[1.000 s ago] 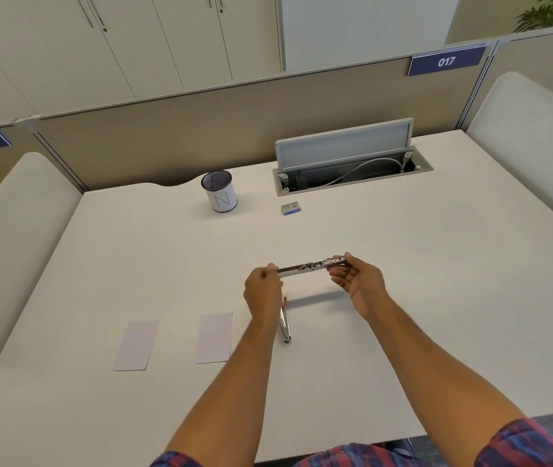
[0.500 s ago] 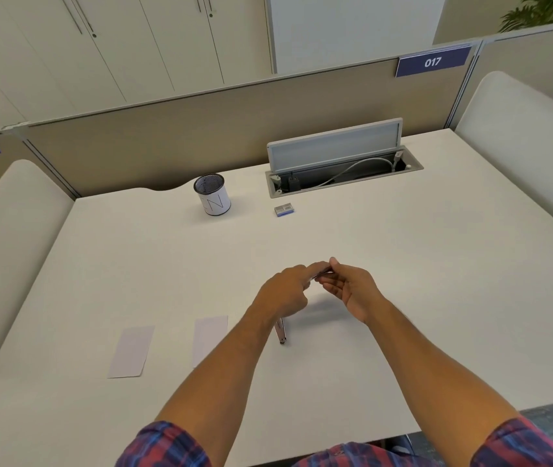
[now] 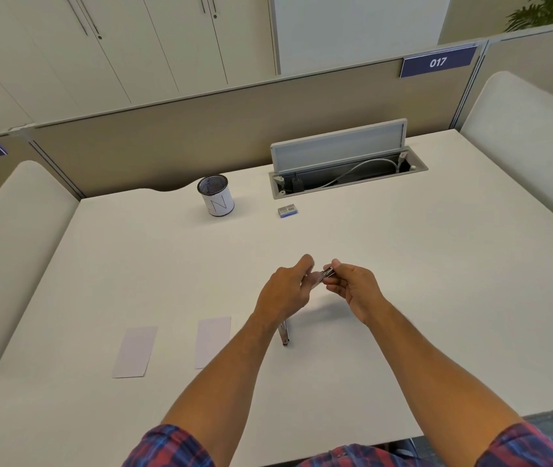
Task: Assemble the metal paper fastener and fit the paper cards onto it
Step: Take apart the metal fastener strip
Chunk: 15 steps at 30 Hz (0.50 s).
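Note:
Above the middle of the white desk (image 3: 403, 281), my two hands meet around a thin metal fastener strip (image 3: 325, 274). My right hand (image 3: 352, 288) pinches its right end between thumb and fingers. My left hand (image 3: 285, 291) curls its fingers round the strip's left part, hiding most of it. A second metal fastener piece (image 3: 284, 335) lies on the desk, partly covered by my left wrist. Two pale paper cards lie flat to the left: one card (image 3: 135, 351) further left, the other card (image 3: 212, 341) nearer my arm.
At the back stand a mesh pen cup (image 3: 216, 199), a small blue-edged box (image 3: 287, 211) and an open cable tray (image 3: 345, 170) with its lid raised. Padded partitions flank the desk on both sides.
The strip, earlier held level and stretched between both hands, now sits bunched between them. My left hand has slid right along it toward my right hand.

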### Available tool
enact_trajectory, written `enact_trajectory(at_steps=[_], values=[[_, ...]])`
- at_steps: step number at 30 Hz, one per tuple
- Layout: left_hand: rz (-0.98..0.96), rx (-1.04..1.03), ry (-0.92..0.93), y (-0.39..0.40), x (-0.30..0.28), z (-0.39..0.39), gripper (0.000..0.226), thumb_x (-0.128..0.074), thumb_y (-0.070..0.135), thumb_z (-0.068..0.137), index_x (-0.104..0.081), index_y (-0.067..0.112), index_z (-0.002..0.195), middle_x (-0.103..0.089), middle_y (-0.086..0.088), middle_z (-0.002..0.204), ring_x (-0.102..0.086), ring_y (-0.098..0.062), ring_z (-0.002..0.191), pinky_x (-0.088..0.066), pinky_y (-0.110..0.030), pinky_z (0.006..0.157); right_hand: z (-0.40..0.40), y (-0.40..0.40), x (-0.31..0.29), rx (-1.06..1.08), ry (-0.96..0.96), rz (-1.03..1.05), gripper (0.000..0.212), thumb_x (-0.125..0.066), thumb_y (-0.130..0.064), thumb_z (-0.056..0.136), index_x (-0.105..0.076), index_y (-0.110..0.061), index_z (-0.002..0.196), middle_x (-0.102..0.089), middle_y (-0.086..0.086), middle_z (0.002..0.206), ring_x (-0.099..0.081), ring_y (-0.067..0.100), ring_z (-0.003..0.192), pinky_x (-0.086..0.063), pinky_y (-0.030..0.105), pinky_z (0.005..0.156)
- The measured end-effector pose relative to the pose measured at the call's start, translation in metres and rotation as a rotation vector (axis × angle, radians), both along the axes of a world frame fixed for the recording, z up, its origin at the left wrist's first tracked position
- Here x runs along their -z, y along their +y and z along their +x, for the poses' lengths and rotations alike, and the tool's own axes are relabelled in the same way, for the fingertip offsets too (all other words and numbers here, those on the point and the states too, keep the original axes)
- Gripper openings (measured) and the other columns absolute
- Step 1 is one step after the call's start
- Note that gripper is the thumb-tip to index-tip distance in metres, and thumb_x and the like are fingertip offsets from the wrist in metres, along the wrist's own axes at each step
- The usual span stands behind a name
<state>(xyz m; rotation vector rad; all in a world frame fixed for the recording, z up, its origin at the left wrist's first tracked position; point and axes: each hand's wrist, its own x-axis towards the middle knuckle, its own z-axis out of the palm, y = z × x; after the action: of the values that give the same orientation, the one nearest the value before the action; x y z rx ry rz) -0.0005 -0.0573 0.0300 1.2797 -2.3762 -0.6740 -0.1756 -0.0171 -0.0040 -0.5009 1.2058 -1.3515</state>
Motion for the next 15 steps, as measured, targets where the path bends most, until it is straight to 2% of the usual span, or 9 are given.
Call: enact_trajectory(at_steps=[3,5,7,10,15], values=[[0.084,-0.12,0.146,0.008,0.011,0.001,0.02,-0.047,0.039,0.1,-0.036,0.027,0.09,-0.068,-0.001,0.071,-0.06,-0.026,0.053,-0.051,-0.042,0.05,-0.006,-0.003,-0.008,0.005,0.121,-0.022,0.031,-0.066,-0.026,0.098,-0.073,0.004,0.101,-0.076,0.011,0.084,-0.073,0.017,0.074,-0.059,0.024,0.067],[0.244,-0.204,0.277,0.012,0.016,0.0,0.016,-0.049,0.043,0.097,-0.039,0.031,0.095,-0.073,0.003,0.08,-0.066,-0.016,0.053,-0.05,-0.027,0.049,-0.01,-0.007,-0.019,-0.021,0.256,-0.058,0.028,-0.07,-0.026,0.096,-0.074,0.002,0.097,-0.076,0.011,0.081,-0.072,0.019,0.072,-0.059,0.025,0.065],[0.376,-0.262,0.383,0.014,0.019,0.0,0.016,-0.054,0.044,0.095,-0.042,0.035,0.1,-0.075,0.004,0.086,-0.07,-0.014,0.06,-0.047,-0.016,0.055,-0.014,-0.012,-0.032,-0.077,0.433,-0.117,0.024,-0.074,-0.025,0.093,-0.074,-0.001,0.092,-0.077,0.01,0.078,-0.074,0.021,0.071,-0.058,0.026,0.062],[0.473,-0.284,0.451,0.015,0.021,0.001,0.017,-0.06,0.04,0.092,-0.048,0.038,0.104,-0.075,0.004,0.088,-0.071,-0.014,0.069,-0.052,-0.022,0.066,-0.02,-0.018,-0.051,-0.236,0.691,-0.164,0.019,-0.077,-0.028,0.09,-0.076,-0.009,0.092,-0.078,0.003,0.079,-0.076,0.018,0.071,-0.057,0.022,0.058],[0.498,-0.281,0.491,0.014,0.021,0.003,0.014,-0.065,0.031,0.09,-0.059,0.038,0.1,-0.074,0.004,0.092,-0.07,-0.015,0.086,-0.06,-0.034,0.077,-0.02,-0.019,-0.067,-0.369,0.85,-0.174,0.017,-0.074,-0.034,0.091,-0.077,-0.017,0.091,-0.078,-0.008,0.079,-0.075,0.011,0.072,-0.056,0.017,0.057]])
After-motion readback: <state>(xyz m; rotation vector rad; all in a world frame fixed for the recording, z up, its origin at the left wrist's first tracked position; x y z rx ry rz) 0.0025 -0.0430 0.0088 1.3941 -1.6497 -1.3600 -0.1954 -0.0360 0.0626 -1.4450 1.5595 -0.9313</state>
